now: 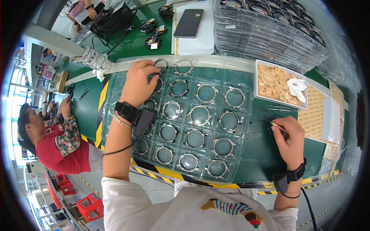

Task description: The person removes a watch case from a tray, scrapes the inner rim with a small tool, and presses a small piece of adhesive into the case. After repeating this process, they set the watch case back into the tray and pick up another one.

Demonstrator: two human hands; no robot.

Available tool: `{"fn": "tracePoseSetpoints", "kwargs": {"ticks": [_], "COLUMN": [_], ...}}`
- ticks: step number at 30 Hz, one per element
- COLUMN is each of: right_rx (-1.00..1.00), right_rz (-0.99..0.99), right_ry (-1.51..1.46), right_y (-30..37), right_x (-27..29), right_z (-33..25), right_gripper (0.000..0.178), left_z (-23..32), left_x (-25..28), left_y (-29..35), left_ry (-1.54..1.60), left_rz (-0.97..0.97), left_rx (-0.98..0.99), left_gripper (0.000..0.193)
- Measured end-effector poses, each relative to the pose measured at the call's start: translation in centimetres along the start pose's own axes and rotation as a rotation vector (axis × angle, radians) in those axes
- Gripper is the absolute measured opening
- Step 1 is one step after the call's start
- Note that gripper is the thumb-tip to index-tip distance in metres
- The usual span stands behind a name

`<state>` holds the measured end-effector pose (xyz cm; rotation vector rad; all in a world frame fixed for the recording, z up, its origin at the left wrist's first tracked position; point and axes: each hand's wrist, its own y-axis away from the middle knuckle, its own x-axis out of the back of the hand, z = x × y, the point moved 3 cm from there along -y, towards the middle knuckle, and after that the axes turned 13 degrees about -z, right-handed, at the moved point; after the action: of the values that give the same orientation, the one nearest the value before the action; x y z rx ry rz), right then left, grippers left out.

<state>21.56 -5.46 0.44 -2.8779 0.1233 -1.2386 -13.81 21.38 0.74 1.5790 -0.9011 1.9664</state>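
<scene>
A clear plastic tray [246, 98] with rows of compartments lies in front of me, holding many round metal watch cases [200, 115]. At its far left corner my left hand [140, 82] has thumb and fingers closed at the edge of one watch case [161, 65]; the fingers partly cover the contact. Right of the tray, low over the green table, my right hand [290, 139] pinches a thin tan stick-like tool [279, 127]. Its tip points left, near small dark bits on the table.
A white box [280, 101] of brown paper pieces and a crumpled white tissue sits far right, near tweezers [280, 108] and adhesive sheets [313, 113]. Stacked clear trays [266, 42], a phone [188, 24] and cable bundles [153, 41] stand behind. A co-worker [58, 142] sits left.
</scene>
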Motion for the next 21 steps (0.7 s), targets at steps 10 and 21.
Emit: {"fn": "tracePoseSetpoints", "kwargs": {"ticks": [10,21], "right_rx": [0.047,0.072], "right_rz": [0.04,0.072], "right_ry": [0.016,-0.012], "right_y": [-0.1,0.1], "right_x": [0.5,0.6], "right_z": [-0.2,0.6], "right_gripper": [0.009,0.01], "left_z": [6.3,10.5], "left_x": [0.4,-4.4], "left_y": [-2.4,-5.7], "left_ry": [0.58,0.997], "left_rz": [-0.04,-0.076], "left_rx": [-0.076,0.15], "left_gripper": [0.011,0.011]}}
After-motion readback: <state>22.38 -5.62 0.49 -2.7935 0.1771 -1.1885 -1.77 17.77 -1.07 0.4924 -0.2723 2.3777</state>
